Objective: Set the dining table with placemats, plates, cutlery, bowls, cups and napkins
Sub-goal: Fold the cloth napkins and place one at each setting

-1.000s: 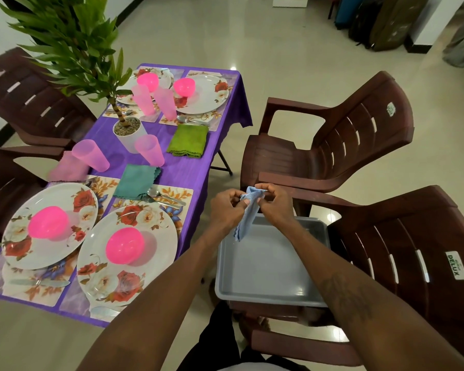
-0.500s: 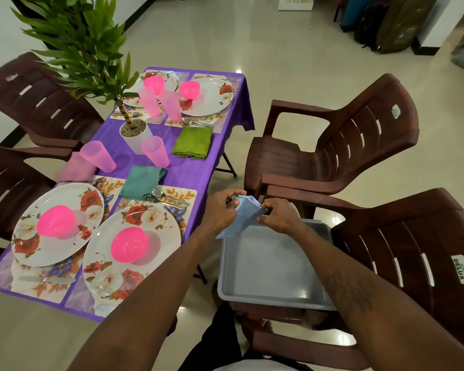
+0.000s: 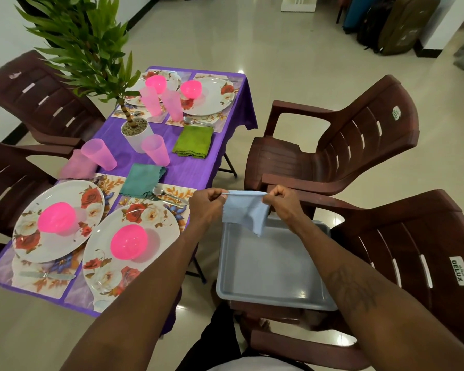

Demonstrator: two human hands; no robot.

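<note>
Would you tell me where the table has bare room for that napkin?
The blue napkin could fit the bare purple cloth along the right edge, between the green napkin and the teal napkin. Around the plant pot and pink cups it is crowded.

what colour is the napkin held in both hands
Plain light blue cloth napkin, pinched between left hand and right hand; shows best in the head view.

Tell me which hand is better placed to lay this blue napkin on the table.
Left, probably. Both hands pinch the blue napkin over the grey tray, but the left hand is right beside the edge of the purple table, while the right hand sits farther out, toward the brown chair.
</note>
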